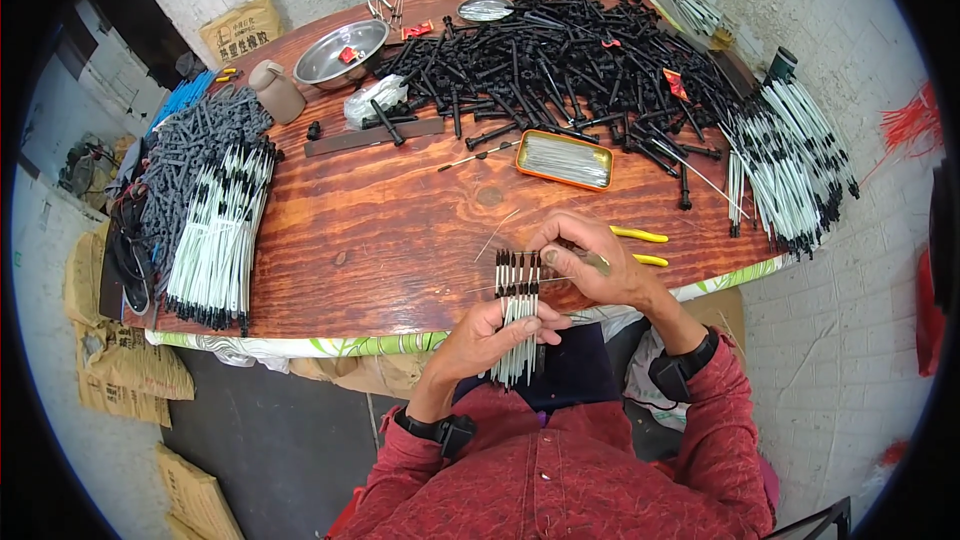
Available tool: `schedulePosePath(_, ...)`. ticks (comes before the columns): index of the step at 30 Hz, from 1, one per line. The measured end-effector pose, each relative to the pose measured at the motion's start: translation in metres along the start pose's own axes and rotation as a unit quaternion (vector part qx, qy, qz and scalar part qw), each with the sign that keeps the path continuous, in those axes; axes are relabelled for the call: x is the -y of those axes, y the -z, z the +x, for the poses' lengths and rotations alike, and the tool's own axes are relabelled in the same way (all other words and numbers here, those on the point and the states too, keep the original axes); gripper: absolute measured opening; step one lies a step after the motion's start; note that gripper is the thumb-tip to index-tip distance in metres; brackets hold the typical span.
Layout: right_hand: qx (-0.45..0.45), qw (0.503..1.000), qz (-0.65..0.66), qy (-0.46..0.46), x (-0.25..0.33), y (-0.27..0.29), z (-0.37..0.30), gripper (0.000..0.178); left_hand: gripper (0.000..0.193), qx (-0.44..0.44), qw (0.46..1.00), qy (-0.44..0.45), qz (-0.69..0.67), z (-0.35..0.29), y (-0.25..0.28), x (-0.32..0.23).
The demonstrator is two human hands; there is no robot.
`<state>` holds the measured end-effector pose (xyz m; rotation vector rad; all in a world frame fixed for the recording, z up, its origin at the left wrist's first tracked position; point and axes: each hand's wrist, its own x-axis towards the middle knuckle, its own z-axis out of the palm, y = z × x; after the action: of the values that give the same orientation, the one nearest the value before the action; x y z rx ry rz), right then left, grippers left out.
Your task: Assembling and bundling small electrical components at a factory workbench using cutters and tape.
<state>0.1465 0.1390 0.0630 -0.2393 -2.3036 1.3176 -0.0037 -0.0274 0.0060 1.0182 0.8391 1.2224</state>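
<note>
Wooden tabletop (360, 250) ahead, left grip (488, 342) clasps rods (520, 308) thumb-over, curled right grip (598, 265) pinching their tips (518, 262).

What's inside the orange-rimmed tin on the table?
The tin holds many thin silvery wires, lying roughly side by side. Whatever lies beneath them is covered and can't be seen.

**Dress and wrist-worn units of the upper body**

Garment (530, 490): red, mottled in a darker tone, with a straight seam down the front. Sleeves (722, 420): long, of the same cloth. Wrists: black straps, one each, with a dark box-shaped module on the left strap (424, 427) and right strap (700, 355). Left hand (490, 340) and right hand (597, 258): bare.
</note>
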Motion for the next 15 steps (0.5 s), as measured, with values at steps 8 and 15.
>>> schedulePosePath(8,-0.004,0.999,-0.03,-0.017,0.008,-0.006,0.004,0.018,0.028,0.002,1.0,0.0,-0.011,0.0,0.0,0.001)
schedulePosePath(15,-0.068,0.989,-0.104,0.083,0.009,-0.011,0.006,0.017,0.028,-0.022,0.999,0.017,-0.029,-0.001,-0.003,-0.003)
